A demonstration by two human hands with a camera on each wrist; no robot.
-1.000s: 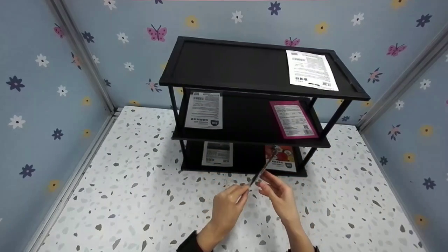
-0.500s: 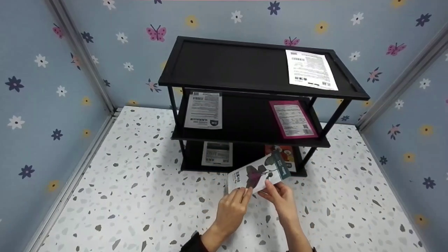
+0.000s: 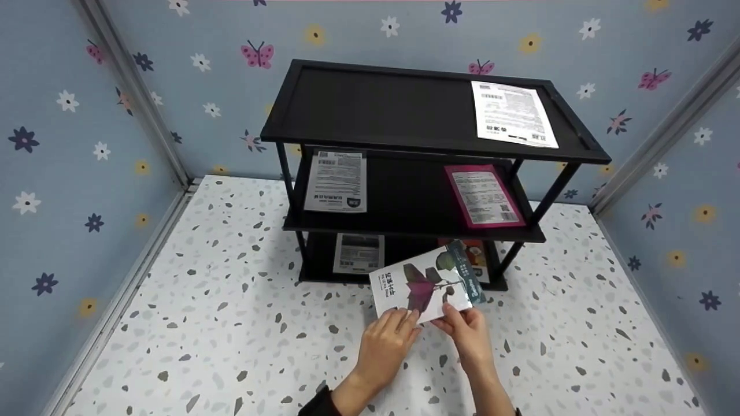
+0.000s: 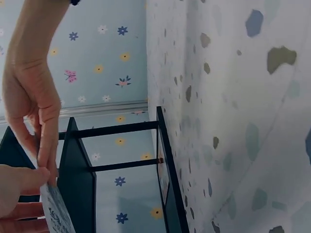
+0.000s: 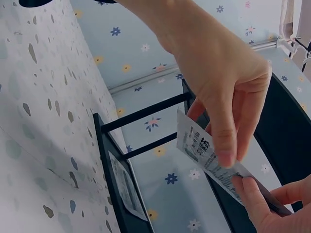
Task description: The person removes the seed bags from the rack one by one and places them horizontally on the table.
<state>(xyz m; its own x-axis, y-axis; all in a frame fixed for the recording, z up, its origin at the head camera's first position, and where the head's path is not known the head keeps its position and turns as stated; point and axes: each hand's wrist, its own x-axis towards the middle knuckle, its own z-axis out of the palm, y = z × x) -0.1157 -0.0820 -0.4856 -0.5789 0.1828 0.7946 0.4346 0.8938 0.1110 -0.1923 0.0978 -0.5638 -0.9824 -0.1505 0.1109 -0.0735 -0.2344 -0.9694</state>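
Observation:
A flat white packet [image 3: 404, 283] printed with green and purple leaves and a teal band at one end is held tilted just in front of the shelf's lower level. My left hand [image 3: 381, 346] grips its near edge, fingers over the printed face. Close beside it, my right hand [image 3: 469, 338] pinches the same edge near the teal end, thumb on top. In the right wrist view the packet [image 5: 204, 150] shows fine print on its other side. Fingers cover part of that near edge.
The black three-level shelf [image 3: 381, 104] stands against a flowered wall [image 3: 358, 34]. A white packet [image 3: 513, 114] lies on top, a grey-white packet [image 3: 336, 182] and a pink packet [image 3: 485, 196] below. Lowest are a grey packet [image 3: 358, 254] and a partly hidden red packet [image 3: 477, 257].
The packet has turned from nearly edge-on to showing its printed face, and its left end has risen slightly. Both hands keep hold of it; the shelf's packets stay put.

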